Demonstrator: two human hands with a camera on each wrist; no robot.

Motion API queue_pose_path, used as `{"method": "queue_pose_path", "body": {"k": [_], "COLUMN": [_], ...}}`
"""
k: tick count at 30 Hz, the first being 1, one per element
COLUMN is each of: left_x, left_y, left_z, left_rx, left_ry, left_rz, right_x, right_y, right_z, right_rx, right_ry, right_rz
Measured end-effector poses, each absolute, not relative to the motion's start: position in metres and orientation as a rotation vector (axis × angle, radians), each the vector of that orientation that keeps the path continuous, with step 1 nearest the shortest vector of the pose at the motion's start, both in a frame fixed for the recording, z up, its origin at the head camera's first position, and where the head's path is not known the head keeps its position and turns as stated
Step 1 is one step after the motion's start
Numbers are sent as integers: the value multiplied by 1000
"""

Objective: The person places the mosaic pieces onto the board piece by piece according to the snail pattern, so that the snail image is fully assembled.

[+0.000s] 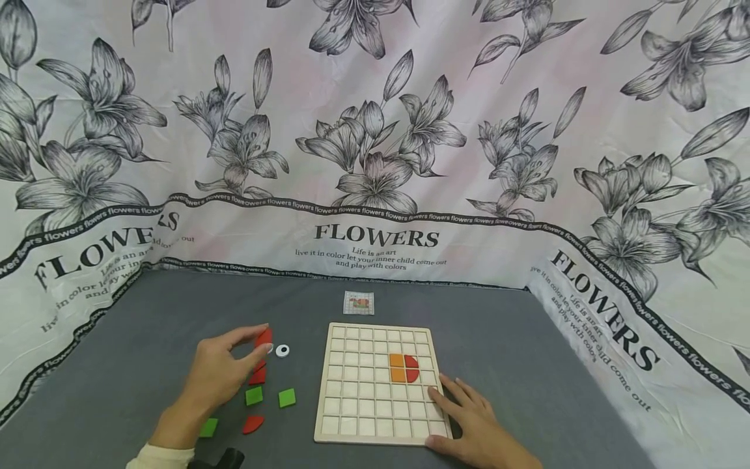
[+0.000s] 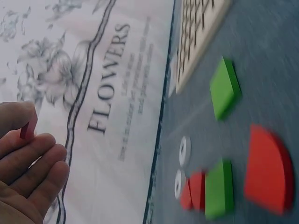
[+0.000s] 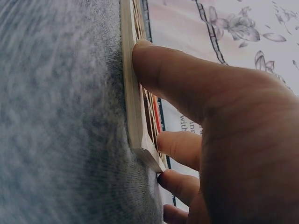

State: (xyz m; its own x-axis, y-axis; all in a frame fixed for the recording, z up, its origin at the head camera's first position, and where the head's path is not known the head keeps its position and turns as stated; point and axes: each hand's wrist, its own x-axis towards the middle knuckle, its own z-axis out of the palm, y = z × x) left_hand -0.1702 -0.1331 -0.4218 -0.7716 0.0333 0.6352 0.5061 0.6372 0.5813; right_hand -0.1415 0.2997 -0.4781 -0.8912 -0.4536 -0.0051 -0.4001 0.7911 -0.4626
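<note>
My left hand (image 1: pixel 217 371) is raised over the left side of the table, pinching a red block (image 1: pixel 263 337) between thumb and fingers. In the left wrist view that red block (image 2: pixel 30 125) appears edge-on, so its full outline is hidden. The wooden grid board (image 1: pixel 351 391) lies flat at the centre, with two orange squares (image 1: pixel 397 368) beside two red quarter-circle blocks (image 1: pixel 412 369) in its cells. Spread around the board's near right corner, my right hand (image 1: pixel 477 423) touches the frame (image 3: pixel 133 112) with its thumb on the near edge and its fingers along the right side.
Left of the board lie several green squares (image 1: pixel 287 398), a red quarter-circle (image 1: pixel 253 425), more red blocks (image 1: pixel 258 376) partly behind my left hand, and white rings with dark centres (image 1: pixel 282 350). A small printed card (image 1: pixel 359 303) sits beyond the board. Flower-printed cloth (image 1: pixel 375 241) encloses the table.
</note>
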Motion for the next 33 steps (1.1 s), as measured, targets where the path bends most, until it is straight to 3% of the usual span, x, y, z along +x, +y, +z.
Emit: {"method": "queue_pose_path", "body": {"k": [15,33], "left_x": [-194,-219], "left_y": [-64,2], "left_z": [-424,-453], "left_rx": [-542,-615], "left_ry": [-2239,-2303], "left_rz": [-1272,-1488], "right_x": [-141,-141], "right_y": [304,302], "right_z": [-481,-479], "right_rx": [-675,-637], "right_ry": [2859,2844], "right_rz": [-701,-671]}}
